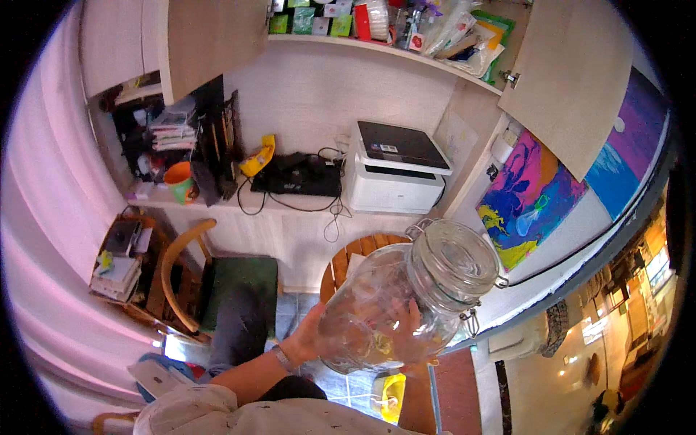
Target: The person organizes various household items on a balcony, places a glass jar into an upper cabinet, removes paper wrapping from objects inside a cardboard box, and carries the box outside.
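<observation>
A large clear glass jar (373, 308) with a wire-clamp glass lid (460, 257) is tilted in front of me, its lid end up to the right. The lid sits on the mouth, and wire clasps stick out beside it. My left hand (310, 337) grips the jar near its base, fingers wrapped round the glass. Finger-like shapes show through the jar's far side, blurred by the glass; I cannot tell which hand they belong to. No right forearm can be made out.
Below the jar stands a round slatted wooden table (355, 254). A white printer (395, 177) rests on the counter behind. Open cupboard doors (573, 80) hang above. To the left is a wooden chair (243, 290); a yellow container (391, 399) is low down.
</observation>
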### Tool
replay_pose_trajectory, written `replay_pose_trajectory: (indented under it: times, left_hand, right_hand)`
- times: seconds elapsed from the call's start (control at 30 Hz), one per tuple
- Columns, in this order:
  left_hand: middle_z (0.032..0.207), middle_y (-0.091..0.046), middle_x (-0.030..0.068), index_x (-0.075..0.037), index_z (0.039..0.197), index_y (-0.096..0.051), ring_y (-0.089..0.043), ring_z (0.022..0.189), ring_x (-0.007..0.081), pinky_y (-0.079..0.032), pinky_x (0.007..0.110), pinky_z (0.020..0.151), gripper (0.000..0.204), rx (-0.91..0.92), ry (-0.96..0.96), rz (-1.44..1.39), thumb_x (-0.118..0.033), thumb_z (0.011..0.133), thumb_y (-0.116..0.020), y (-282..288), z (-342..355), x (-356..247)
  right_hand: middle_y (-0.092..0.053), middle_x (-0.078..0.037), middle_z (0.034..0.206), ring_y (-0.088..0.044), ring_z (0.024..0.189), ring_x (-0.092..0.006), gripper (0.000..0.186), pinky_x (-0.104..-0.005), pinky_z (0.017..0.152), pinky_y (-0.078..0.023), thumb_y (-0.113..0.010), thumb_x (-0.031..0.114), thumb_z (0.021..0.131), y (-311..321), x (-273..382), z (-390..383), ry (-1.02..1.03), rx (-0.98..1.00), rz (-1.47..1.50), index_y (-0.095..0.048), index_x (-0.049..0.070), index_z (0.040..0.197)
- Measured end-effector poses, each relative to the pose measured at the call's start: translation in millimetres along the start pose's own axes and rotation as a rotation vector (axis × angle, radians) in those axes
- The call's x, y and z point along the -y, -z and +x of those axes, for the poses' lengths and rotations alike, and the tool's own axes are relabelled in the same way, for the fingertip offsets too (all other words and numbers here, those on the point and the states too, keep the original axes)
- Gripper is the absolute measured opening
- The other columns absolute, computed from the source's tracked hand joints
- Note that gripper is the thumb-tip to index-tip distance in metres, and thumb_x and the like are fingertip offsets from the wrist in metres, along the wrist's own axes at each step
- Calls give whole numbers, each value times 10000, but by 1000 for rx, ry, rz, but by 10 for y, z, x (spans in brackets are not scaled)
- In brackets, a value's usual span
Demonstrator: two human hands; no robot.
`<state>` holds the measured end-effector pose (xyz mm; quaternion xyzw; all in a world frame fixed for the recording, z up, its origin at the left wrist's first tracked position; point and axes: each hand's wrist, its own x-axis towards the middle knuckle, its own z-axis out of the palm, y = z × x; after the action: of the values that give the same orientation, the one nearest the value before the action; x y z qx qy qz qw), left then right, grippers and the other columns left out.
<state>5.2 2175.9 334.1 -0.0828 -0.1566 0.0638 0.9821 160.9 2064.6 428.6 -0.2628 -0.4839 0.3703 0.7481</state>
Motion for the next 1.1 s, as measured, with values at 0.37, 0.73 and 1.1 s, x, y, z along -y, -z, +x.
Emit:
replay_pose_trajectory:
  times: [0.37,0.73,1.1]
  left_hand:
    - [1330,-493,148,-56,1294,-474,-539,1135,298,-435,453,967,574,-264,-120,23,-474,902,-493,335,-188,296]
    - [1371,-463,125,-85,1331,-469,-434,1250,300,-342,473,1050,645,-227,-46,-56,-564,899,-434,744,-157,-259]
    - [1296,-537,102,-111,1301,-516,-494,1187,311,-370,462,1037,546,-275,-271,506,-494,934,-389,-700,294,-529]
  right_hand:
    - [-317,-172,1444,-335,1330,-302,1185,-441,1084,-264,-863,356,619,206,103,-543,48,17,-135,-72,137,1473]
    - [-295,-171,1458,-305,1347,-312,1207,-443,1101,-226,-865,377,612,49,-192,-151,197,83,-209,-59,150,1482]
    - [-273,-171,1472,-274,1363,-322,1229,-446,1119,-188,-866,398,605,-107,-614,661,412,73,-279,-46,163,1490]
